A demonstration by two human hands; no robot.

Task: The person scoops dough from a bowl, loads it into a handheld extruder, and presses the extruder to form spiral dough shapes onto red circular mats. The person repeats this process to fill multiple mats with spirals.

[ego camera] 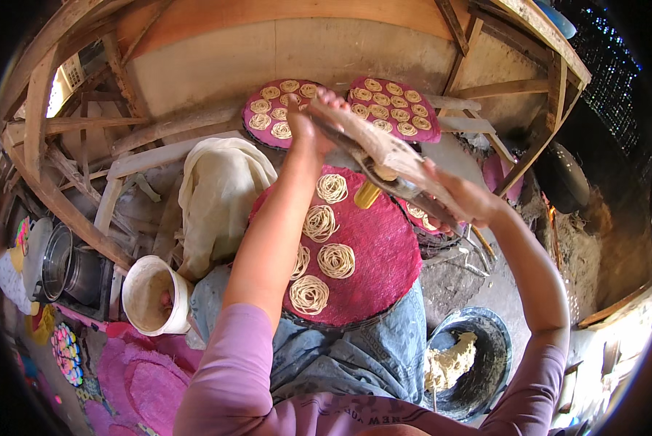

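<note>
My left hand (311, 122) grips the far upper end of a wooden string hopper press (397, 152). My right hand (465, 196) is wrapped around its near right end. The press slants across the view, its two long wooden bars close together. A brass cylinder (367, 195) juts from its underside, over the red cloth on a round woven tray (383, 272) that rests on my lap. Several coiled nests of noodle strands (308, 295) lie on that cloth, mostly to the left. My left forearm hides part of the tray.
Two trays of nests, a left one (249, 134) and a right one (434, 133), stand by the back wall. At lower right, a dark basin (497, 349) holds dough (450, 359). A white bucket (181, 305) and pale cloth (219, 191) are at left; a small flame (553, 218) burns at right.
</note>
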